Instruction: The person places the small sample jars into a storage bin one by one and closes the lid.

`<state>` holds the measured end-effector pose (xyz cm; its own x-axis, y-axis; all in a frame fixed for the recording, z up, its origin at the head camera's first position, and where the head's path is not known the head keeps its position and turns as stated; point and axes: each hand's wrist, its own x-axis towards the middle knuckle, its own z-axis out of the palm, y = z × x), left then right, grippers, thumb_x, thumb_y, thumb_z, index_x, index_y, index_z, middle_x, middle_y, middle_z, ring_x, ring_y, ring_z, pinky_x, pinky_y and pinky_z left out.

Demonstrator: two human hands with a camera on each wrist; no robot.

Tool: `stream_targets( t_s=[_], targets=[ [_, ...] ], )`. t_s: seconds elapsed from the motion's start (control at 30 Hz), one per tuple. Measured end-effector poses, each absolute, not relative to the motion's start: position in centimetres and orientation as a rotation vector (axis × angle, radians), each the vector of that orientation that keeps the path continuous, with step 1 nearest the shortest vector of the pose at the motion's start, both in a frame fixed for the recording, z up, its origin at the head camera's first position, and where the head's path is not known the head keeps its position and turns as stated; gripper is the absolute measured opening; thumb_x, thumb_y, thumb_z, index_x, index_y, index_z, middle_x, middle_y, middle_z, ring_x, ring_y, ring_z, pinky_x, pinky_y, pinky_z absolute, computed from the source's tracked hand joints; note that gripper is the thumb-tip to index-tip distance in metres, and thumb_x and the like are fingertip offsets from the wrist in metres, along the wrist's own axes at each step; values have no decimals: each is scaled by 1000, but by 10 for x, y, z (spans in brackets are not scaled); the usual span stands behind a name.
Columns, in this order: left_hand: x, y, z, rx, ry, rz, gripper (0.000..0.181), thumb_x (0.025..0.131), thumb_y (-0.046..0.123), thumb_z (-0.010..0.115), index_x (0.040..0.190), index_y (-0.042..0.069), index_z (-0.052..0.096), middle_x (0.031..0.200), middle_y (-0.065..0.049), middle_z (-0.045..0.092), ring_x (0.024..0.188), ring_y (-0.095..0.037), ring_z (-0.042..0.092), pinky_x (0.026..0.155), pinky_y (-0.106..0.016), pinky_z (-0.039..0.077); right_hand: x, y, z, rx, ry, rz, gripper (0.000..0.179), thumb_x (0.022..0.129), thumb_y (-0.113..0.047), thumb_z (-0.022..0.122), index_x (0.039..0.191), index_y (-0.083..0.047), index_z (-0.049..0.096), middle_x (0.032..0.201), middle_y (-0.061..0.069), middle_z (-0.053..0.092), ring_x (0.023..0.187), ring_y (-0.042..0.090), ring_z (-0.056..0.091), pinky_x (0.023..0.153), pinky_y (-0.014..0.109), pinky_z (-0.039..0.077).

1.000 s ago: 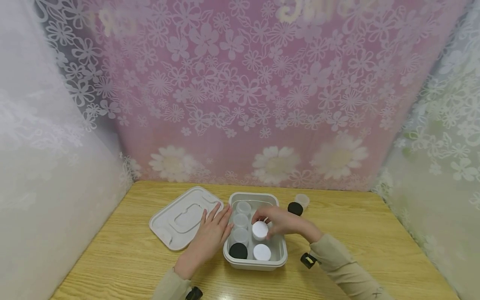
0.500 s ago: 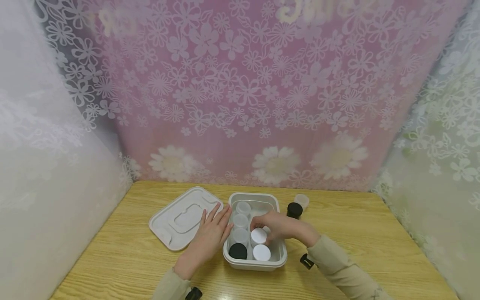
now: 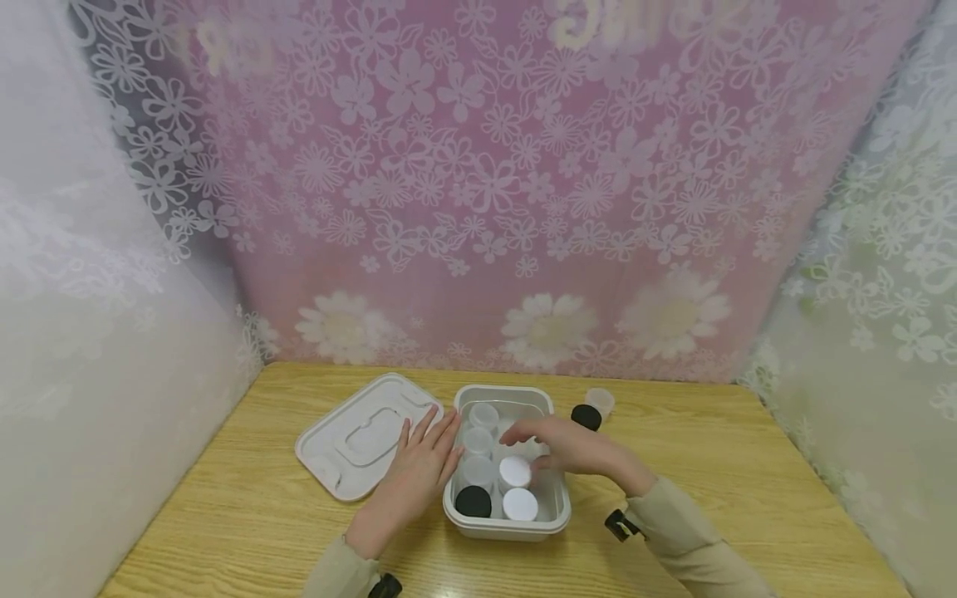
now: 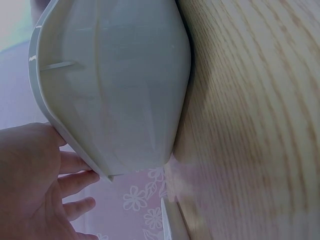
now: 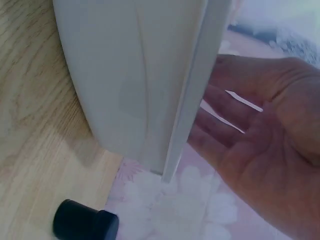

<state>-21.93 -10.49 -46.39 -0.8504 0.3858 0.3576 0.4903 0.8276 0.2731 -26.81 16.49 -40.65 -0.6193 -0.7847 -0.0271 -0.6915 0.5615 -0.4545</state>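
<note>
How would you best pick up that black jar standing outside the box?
Probably grip the black jar by its round sides, the right hand coming from above and the near side. It stands upright with nothing on top, and the clear cup sits close behind, so fingers round the far side might knock that.

Storage box (image 3: 508,529), one: pale grey, rounded corners, open-topped, flat on the wooden table (image 3: 718,473). Contents, in two rows: white-capped jars, two (image 3: 515,472) (image 3: 520,504), upright, one just behind the other; clear jars, three (image 3: 483,418) (image 3: 478,441) (image 3: 478,472), lined along the person's left side; black-topped jar (image 3: 473,502), one, at that row's near end, beside the nearer white cap.
</note>
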Motion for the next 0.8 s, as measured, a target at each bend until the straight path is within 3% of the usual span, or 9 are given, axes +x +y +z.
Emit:
stream_targets(
  t_s=[0.17,0.53,0.8],
  targets=[
    [-219,-105,-464,-664,-2710,-509,52,107,29,52,151,2,47,156,-13,45,149,-39,32,115,-70,23,-269,176,-411,-1249,2654,-846,36,92,-2,72,128,-7,67,123,8,70,112,32,67,92,45,56],
    [-218,-104,-464,-669,-2703,-502,51,107,28,52,150,1,47,155,-14,46,148,-40,32,114,-70,23,-272,196,-427,-1033,2741,-1509,34,98,-3,66,131,-1,63,123,16,69,112,35,66,92,38,57],
    [-219,-104,-463,-670,-2710,-522,51,107,27,51,151,1,47,156,-14,46,148,-40,32,115,-70,23,-276,222,-436,-799,2782,-1760,38,101,-6,62,138,1,57,130,26,62,117,40,61,94,14,48]
  ],
)
